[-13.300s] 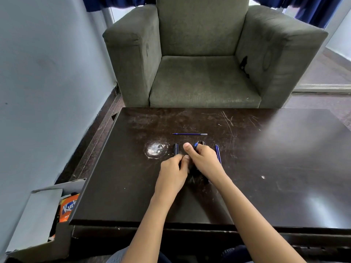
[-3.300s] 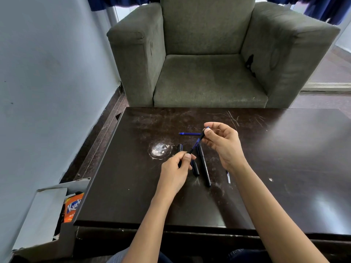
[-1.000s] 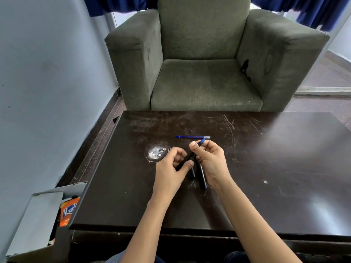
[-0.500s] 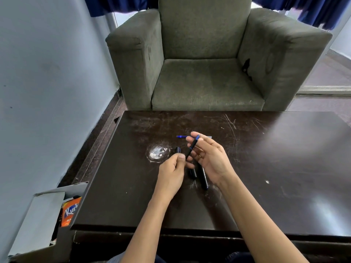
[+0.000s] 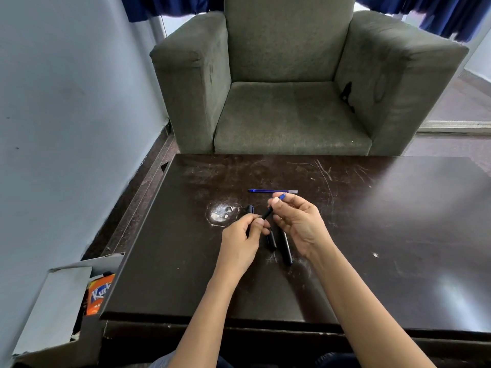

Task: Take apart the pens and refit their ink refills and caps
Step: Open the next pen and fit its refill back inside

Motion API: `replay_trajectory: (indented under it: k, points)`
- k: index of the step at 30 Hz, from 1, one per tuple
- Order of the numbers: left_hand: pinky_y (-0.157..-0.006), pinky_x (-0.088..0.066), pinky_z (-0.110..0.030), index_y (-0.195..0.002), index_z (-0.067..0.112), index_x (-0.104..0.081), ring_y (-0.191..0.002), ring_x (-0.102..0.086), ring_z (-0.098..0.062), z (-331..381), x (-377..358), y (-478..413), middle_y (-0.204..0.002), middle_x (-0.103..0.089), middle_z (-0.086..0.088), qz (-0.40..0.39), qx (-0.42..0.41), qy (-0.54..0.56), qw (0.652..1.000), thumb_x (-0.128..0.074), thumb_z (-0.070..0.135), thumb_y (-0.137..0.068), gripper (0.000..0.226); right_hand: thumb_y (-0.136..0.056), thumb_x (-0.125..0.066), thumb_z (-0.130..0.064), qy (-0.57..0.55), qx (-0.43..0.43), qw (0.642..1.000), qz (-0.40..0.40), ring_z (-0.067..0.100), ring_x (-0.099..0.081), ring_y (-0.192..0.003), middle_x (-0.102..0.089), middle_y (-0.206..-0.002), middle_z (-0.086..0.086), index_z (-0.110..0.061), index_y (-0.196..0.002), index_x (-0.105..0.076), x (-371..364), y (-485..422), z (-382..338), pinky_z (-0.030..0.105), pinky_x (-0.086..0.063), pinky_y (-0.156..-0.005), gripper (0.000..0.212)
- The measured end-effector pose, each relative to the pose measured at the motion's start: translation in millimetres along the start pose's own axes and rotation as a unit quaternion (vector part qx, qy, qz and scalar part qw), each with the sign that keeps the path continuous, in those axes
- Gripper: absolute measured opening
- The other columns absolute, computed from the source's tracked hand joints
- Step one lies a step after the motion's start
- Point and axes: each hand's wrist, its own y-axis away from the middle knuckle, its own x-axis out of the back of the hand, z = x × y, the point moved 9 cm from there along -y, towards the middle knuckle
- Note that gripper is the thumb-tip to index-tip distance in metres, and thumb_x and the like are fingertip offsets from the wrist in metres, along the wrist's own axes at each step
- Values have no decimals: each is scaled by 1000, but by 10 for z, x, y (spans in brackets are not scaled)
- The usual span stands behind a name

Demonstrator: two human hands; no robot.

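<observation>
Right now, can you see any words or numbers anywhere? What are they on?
"Kur": white letters on the orange packet in the cardboard box on the floor, left of the table. The rest of the word is hidden by the table edge.
A smaller line below it on the packet is too blurred to read.
The pens and the refill show no readable text.

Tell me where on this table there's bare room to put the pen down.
The table is bare right of the right hand, also along the near edge. It's crowded between the hands: loose pen parts, refill beyond, white stain left.
</observation>
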Motion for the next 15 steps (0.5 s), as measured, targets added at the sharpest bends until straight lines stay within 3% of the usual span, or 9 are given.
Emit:
replay_trajectory:
  k: [2, 5, 7, 11, 15]
  points:
    - [-67, -36, 2, -90, 20, -67, -75, -55, 16, 8, -13, 7, -77, -69, 12, -4, -2, -7, 1000, -46, 25, -99, 23, -73, -75, -17, 10, -1, 1000, 6, 12, -62, -74, -68, -76, 0, -14, -86, -69, 8, 0, 9, 21, -52, -71, 14]
    - [-68, -38, 0, -87, 19, -65, -74, -59, 9, -7, 0, 4, -77, -69, 9, 2, 5, 2, 1000, -44, 21, -100, 25, -86, -63, -9, -25, -26, 997, -63, 16, -68, -90, -73, -100, 5, -12, -109, -67, -112, -8, 41, 27, -55, -82, 24]
    - [-67, -38, 0, -87, 18, -65, -73, -59, 8, -16, 14, 0, -77, -68, 9, 5, 9, -1, 1000, -43, 21, -100, 26, -92, -54, 0, -47, -35, 995, -80, 17, -69, -96, -72, -109, 8, -10, -117, -65, -146, 9, 46, 26, -57, -78, 29]
    - [-67, -37, 1, -89, 16, -66, -74, -57, 14, 1, 19, 4, -76, -68, 9, 9, 0, -9, 1000, -45, 20, -99, 24, -86, -64, -1, -11, -11, 1000, -18, 13, -71, -73, -75, -90, 6, -7, -100, -70, -63, 27, 26, 20, -57, -66, 17]
    - [-68, -38, 1, -96, 12, -69, -72, -60, 9, 37, 72, 18, -76, -68, 10, 41, -24, -34, 998, -48, 18, -98, 22, -78, -75, -9, 21, 15, 999, 32, 10, -60, -56, -70, -66, 2, -7, -87, -72, -16, 36, 10, 17, -51, -55, 10]
